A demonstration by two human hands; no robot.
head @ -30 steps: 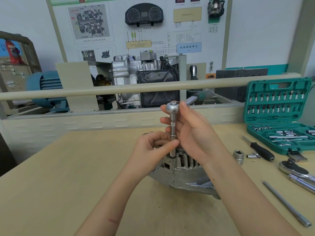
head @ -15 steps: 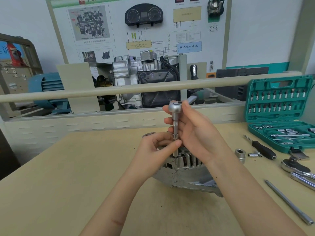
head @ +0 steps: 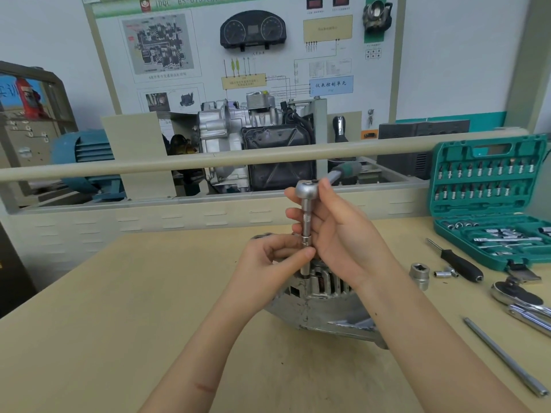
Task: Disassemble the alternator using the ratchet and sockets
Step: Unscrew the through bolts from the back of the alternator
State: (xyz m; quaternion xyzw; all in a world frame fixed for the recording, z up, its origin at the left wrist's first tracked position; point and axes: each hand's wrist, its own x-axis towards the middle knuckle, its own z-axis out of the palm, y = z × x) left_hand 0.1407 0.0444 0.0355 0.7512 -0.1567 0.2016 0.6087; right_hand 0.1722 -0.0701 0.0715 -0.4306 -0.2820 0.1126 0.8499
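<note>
A silver alternator [head: 322,305] lies on the tan table [head: 125,308], partly hidden by my hands. A ratchet [head: 307,189] stands over it with a vertical extension bar [head: 306,225] and socket reaching down onto the alternator's top. Its green handle [head: 348,169] points away to the right. My right hand [head: 337,234] wraps round the extension bar just under the ratchet head. My left hand [head: 277,257] pinches the lower end of the extension at the socket with thumb and fingers.
An open green socket case [head: 492,204] sits at the right. On the table near it lie a large socket [head: 419,274], small sockets [head: 445,273], a black-handled driver [head: 459,262], a second ratchet [head: 518,296] and a long steel bar [head: 507,359]. A beige rail [head: 179,162] runs behind.
Hands and ratchet stay in nearly the same place over the alternator. The ratchet handle has swung slightly, showing more to the right of the head.
</note>
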